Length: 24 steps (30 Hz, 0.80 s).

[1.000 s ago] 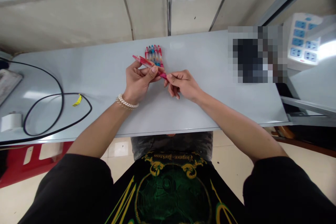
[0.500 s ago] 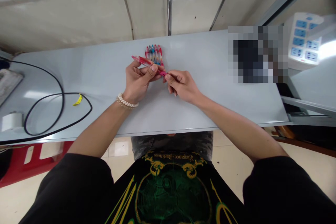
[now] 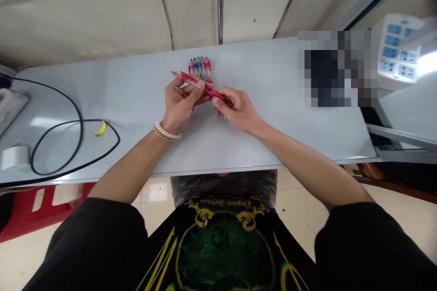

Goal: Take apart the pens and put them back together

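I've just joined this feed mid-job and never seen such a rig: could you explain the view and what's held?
There is no machine: these are a person's two bare hands, seen by one head-worn camera looking forward and down. The left hand and right hand together hold what looks like one slim red-and-pink plastic pen above a smooth, pale grey table. Just beyond, slim clear-barrelled pens with red and blue parts lie side by side. To the left are a looped, thin black cable with a yellow tag, and a blocky white adapter.
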Tool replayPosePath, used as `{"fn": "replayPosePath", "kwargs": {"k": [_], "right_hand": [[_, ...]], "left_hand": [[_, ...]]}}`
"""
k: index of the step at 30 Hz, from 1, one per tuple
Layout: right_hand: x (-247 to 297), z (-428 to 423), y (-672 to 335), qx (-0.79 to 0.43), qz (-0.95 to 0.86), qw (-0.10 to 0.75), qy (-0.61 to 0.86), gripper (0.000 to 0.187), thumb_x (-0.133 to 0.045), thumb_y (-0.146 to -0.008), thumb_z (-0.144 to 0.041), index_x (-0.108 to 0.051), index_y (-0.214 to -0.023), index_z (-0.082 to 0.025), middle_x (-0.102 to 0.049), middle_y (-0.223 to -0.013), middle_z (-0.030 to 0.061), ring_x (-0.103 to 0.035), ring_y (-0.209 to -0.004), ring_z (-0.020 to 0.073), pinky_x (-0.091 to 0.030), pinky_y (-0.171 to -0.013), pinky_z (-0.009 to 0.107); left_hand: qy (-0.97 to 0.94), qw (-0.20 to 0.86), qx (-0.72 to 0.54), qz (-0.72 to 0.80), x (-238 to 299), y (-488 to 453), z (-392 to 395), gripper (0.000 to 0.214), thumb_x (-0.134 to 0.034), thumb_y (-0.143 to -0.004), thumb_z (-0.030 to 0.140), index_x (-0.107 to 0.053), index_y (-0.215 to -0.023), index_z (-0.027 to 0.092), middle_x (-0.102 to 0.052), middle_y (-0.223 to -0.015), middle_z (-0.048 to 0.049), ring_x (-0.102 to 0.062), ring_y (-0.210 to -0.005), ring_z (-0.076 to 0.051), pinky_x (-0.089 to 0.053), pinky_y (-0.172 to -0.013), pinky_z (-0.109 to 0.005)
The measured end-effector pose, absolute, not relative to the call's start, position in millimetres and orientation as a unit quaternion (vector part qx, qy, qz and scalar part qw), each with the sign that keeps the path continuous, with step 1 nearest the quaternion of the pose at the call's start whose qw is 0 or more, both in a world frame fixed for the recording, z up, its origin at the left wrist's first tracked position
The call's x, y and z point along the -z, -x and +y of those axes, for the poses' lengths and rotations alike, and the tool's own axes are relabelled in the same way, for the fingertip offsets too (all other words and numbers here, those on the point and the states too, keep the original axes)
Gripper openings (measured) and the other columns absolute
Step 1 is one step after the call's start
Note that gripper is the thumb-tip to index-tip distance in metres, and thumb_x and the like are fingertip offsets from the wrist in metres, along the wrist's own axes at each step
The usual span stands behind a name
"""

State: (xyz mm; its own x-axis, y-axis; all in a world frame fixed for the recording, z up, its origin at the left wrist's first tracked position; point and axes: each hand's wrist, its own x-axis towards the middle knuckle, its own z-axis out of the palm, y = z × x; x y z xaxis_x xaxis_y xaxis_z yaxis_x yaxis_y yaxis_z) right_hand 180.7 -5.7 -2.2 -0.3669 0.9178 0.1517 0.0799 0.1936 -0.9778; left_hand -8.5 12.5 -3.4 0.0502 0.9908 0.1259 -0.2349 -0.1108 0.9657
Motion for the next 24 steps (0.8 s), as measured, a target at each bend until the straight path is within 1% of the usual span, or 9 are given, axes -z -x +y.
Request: {"fn": "replayPosePath", "kwargs": {"k": [2, 5, 9, 11, 13, 15, 17, 19, 24], "right_hand": [[3.4, -6.2, -179.8, -0.479, -0.669, 0.412, 0.390, 0.066, -0.057, -0.099, -0.087, -0.063, -0.092, -0.022, -0.066, -0.071, -0.0005, -0.056, -0.062, 0.0122, -0.042, -0.056, 0.026], [4.5, -6.9, -180.6, -0.470, -0.689, 0.390, 0.391, 0.066, -0.047, -0.104, -0.085, -0.060, -0.088, -0.023, -0.063, -0.068, -0.0003, -0.055, -0.062, 0.0136, -0.040, -0.058, 0.028], [6.2, -7.2, -182.4, -0.428, -0.714, 0.384, 0.400, 0.061, -0.048, -0.108, -0.078, -0.057, -0.084, -0.023, -0.059, -0.067, -0.0006, -0.051, -0.062, 0.0142, -0.036, -0.061, 0.030], [8.2, -7.0, -182.2, -0.385, -0.731, 0.388, 0.409, 0.054, -0.053, -0.110, -0.069, -0.058, -0.084, -0.022, -0.056, -0.067, -0.0011, -0.047, -0.061, 0.0137, -0.033, -0.062, 0.031], [10.4, -7.1, -181.1, -0.354, -0.744, 0.383, 0.417, 0.045, -0.056, -0.110, -0.059, -0.060, -0.085, -0.022, -0.054, -0.067, -0.0020, -0.044, -0.060, 0.0133, -0.030, -0.063, 0.031], [12.3, -7.4, -179.6, -0.345, -0.752, 0.370, 0.422, 0.040, -0.060, -0.108, -0.055, -0.062, -0.086, -0.022, -0.055, -0.068, -0.0024, -0.043, -0.061, 0.0130, -0.029, -0.062, 0.031], [13.3, -8.0, -178.2, -0.356, -0.756, 0.356, 0.418, 0.040, -0.062, -0.106, -0.057, -0.064, -0.088, -0.021, -0.058, -0.069, -0.0023, -0.045, -0.062, 0.0130, -0.029, -0.062, 0.031], [13.3, -8.5, -177.6, -0.368, -0.757, 0.351, 0.411, 0.045, -0.061, -0.105, -0.064, -0.067, -0.091, -0.021, -0.061, -0.071, -0.0017, -0.049, -0.063, 0.0131, -0.032, -0.063, 0.030], [12.5, -8.5, -179.4, -0.360, -0.764, 0.346, 0.409, 0.052, -0.053, -0.109, -0.068, -0.070, -0.097, -0.020, -0.065, -0.074, 0.0000, -0.053, -0.067, 0.0135, -0.034, -0.065, 0.029]], "left_hand": [[-0.479, 0.537, -0.567, 0.402, 3.3, 7.9, 12.3, 0.050, -0.099, -0.080, 0.056, -0.068, -0.102, 0.024, -0.083, -0.091, -0.0064, -0.085, -0.093, -0.025, -0.072, -0.078, -0.034], [-0.486, 0.539, -0.559, 0.401, 2.1, 7.9, 11.7, 0.052, -0.099, -0.078, 0.061, -0.069, -0.100, 0.025, -0.082, -0.089, -0.0050, -0.084, -0.089, -0.024, -0.071, -0.077, -0.034], [-0.479, 0.556, -0.556, 0.390, -2.5, 6.4, 11.3, 0.055, -0.101, -0.073, 0.064, -0.069, -0.097, 0.027, -0.082, -0.089, -0.0021, -0.083, -0.085, -0.023, -0.070, -0.072, -0.031], [-0.465, 0.577, -0.546, 0.391, -6.9, 5.3, 11.2, 0.052, -0.093, -0.081, 0.070, -0.068, -0.093, 0.026, -0.081, -0.088, -0.0031, -0.083, -0.086, -0.024, -0.070, -0.072, -0.033], [-0.446, 0.616, -0.529, 0.377, -12.0, 5.4, 11.2, 0.055, -0.076, -0.092, 0.079, -0.065, -0.087, 0.025, -0.078, -0.084, -0.0048, -0.082, -0.087, -0.026, -0.071, -0.075, -0.037], [-0.431, 0.643, -0.516, 0.367, -16.4, 7.6, 11.6, 0.065, -0.060, -0.096, 0.088, -0.058, -0.077, 0.025, -0.069, -0.073, -0.0046, -0.080, -0.084, -0.026, -0.070, -0.079, -0.041], [-0.428, 0.647, -0.511, 0.370, -18.3, 12.1, 12.5, 0.072, -0.052, -0.095, 0.094, -0.047, -0.071, 0.026, -0.056, -0.063, -0.0028, -0.073, -0.075, -0.023, -0.068, -0.079, -0.042], [-0.430, 0.648, -0.510, 0.367, -17.4, 18.2, 14.2, 0.075, -0.049, -0.093, 0.097, -0.040, -0.069, 0.027, -0.044, -0.058, -0.0012, -0.063, -0.066, -0.020, -0.064, -0.076, -0.042], [-0.397, 0.678, -0.521, 0.334, -14.4, 30.5, 18.0, 0.072, -0.049, -0.097, 0.092, -0.038, -0.071, 0.026, -0.029, -0.055, -0.0005, -0.050, -0.060, -0.019, -0.052, -0.061, -0.037]]}}
